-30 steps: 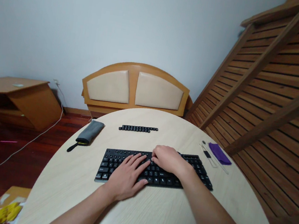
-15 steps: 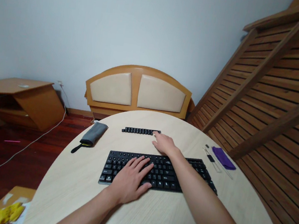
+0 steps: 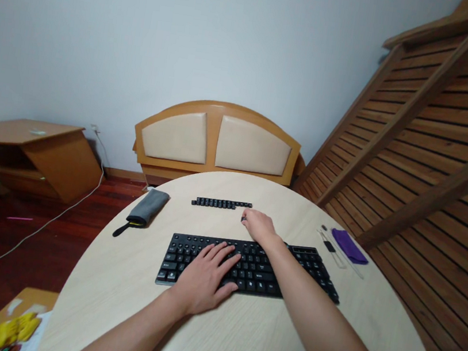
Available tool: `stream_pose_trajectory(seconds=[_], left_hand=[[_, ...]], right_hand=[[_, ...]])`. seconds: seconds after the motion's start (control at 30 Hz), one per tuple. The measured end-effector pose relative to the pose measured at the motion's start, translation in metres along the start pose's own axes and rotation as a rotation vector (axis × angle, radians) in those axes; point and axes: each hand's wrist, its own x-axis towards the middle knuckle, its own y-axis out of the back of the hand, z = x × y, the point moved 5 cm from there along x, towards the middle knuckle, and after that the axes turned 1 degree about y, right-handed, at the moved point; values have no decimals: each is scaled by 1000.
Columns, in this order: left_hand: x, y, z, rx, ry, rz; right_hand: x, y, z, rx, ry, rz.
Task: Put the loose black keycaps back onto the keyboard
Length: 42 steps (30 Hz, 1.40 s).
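Thumb and fingers of the right hand (image 3: 259, 227) pinch a small black keycap (image 3: 244, 219), just nearer the wearer than the loose keycaps (image 3: 215, 202); whether it touches the table (image 3: 232, 338) cannot be told. The left hand (image 3: 200, 284) lies open, fingers spread, over the left half of the black keyboard (image 3: 253, 268). White legends mark keyboard and loose caps, too small to read. The loose caps form two adjoining rows beyond the keyboard. Farther out: a grey cloth item (image 3: 149, 207) at left; a dark-gripped wire tool (image 3: 328, 246) and purple cloth (image 3: 349, 247) at right.
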Motion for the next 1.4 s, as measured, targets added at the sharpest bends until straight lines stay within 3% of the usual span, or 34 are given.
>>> stream_pose_trajectory(seconds=[0.17,0.33,0.7,1.17,1.4], left_hand=[[1,2,1,-7,5,14],[1,3,2,-11,13,17],[1,4,2,-8,15,10],[0,1,1,-16,5,26],[2,1,1,-9,18,24]], right_hand=[[-34,9,5,112,59,-30],[-62,12,-4,482,224,-79],[-76,17,-14,358,287,-81],[-88,31,-34,89,210,-99],[-85,31,-25,189,268,-114]])
